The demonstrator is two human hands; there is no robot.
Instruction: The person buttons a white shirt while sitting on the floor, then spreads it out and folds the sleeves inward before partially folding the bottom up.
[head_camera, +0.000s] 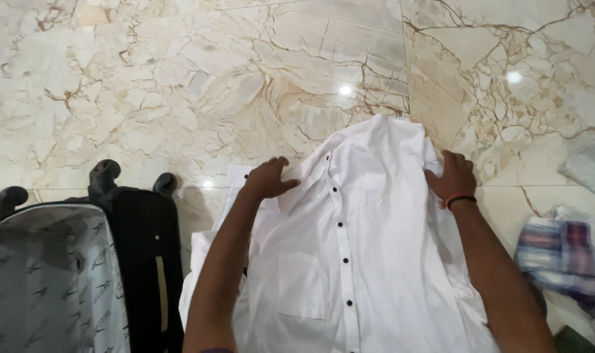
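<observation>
White button-front shirt (pixel 356 255) spread face-up on the marble floor (pixel 180 85), buttoned, collar toward twelve o'clock; not yet folded, sleeves still loose at the sides. Left hand (pixel 269 178) flat near the collar, right hand (pixel 451 175) pressing the shoulder, both open. Suitcase (pixel 55 274) at nine o'clock, plaid garment (pixel 562 252) at three.

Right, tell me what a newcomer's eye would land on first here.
First, the white button-front shirt with dark buttons, spread on the cream veined marble floor at centre. The left hand presses flat near its collar and the right hand, with a dark wrist band, on its far shoulder. An open black suitcase with grey printed lining sits at lower left, a plaid cloth at right.
</observation>
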